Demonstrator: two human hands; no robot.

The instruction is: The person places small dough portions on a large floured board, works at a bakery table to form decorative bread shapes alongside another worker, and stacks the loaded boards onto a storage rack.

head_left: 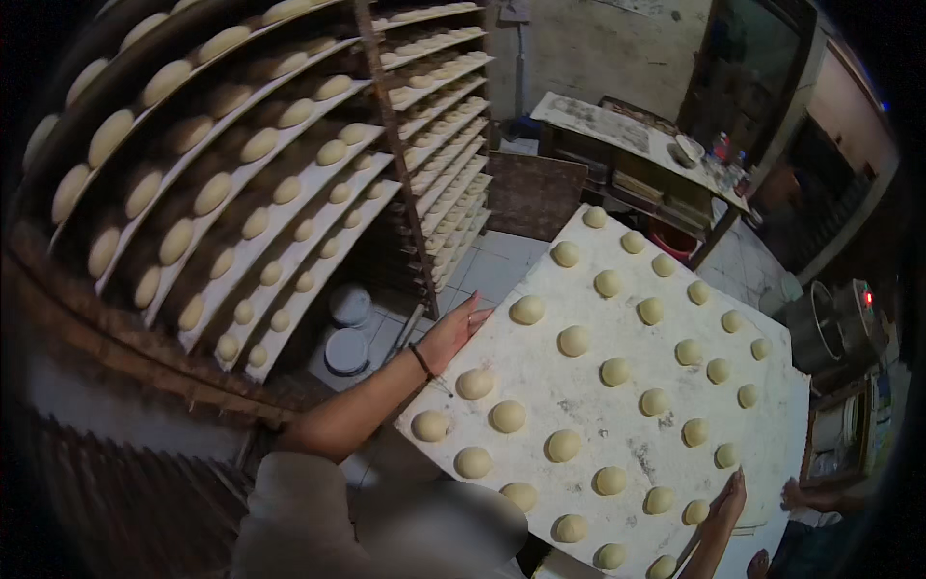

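Rack [392, 145], 10 o'clock: shelves of pale dough pieces, too many to count. One white board [540, 376] at 4 o'clock, tilted in view. One desk [588, 116] toward 2 o'clock.

Two hands, both gripping the board — left hand [457, 334] on its edge between 9 and 10 o'clock, fingers fairly straight; right hand [726, 504] on its edge between 4 and 5, finger curl can't tell.

Two whitish buckets [347, 351], left hand's 9 o'clock, contents unclear. One red basin [674, 243] under desk, one bowl [688, 151] on top — contents unclear.

Dough balls [615, 372] on board: 30.
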